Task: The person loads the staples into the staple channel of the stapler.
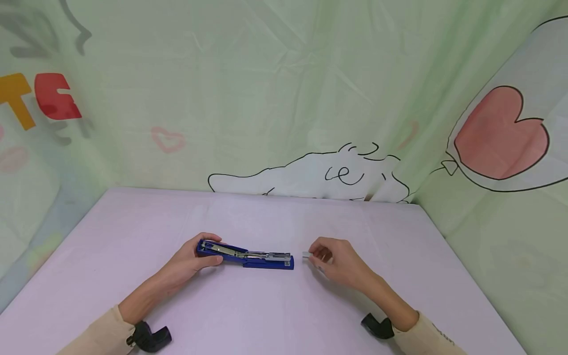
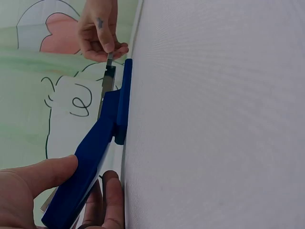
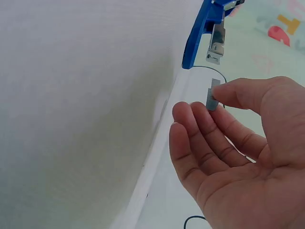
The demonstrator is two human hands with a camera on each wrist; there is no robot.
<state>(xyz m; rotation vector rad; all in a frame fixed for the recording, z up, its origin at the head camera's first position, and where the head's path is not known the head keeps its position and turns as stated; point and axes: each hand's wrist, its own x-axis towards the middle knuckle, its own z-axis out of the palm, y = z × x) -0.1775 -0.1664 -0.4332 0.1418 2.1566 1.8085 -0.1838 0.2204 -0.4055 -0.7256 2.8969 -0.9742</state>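
Note:
My left hand [image 1: 191, 259] grips one end of a blue stapler [image 1: 268, 264], thumb across its near side. The stapler is folded open, with its metal staple channel [image 1: 259, 255] exposed and its other end pointing right. In the left wrist view, the blue base [image 2: 125, 100] runs close along the table surface. My right hand [image 1: 339, 261] pinches a small grey strip of staples [image 3: 213, 98] between thumb and fingers. The strip stands a short gap to the right of the stapler's end, lined up with the channel's tip [image 3: 214, 57] in the right wrist view.
A white cloth covers the table [image 1: 248, 315]. Behind it hangs a pale green curtain [image 1: 248, 98] with printed drawings, hearts and letters. Black wrist mounts [image 1: 153, 337] stick out from both sleeves over the near part of the table.

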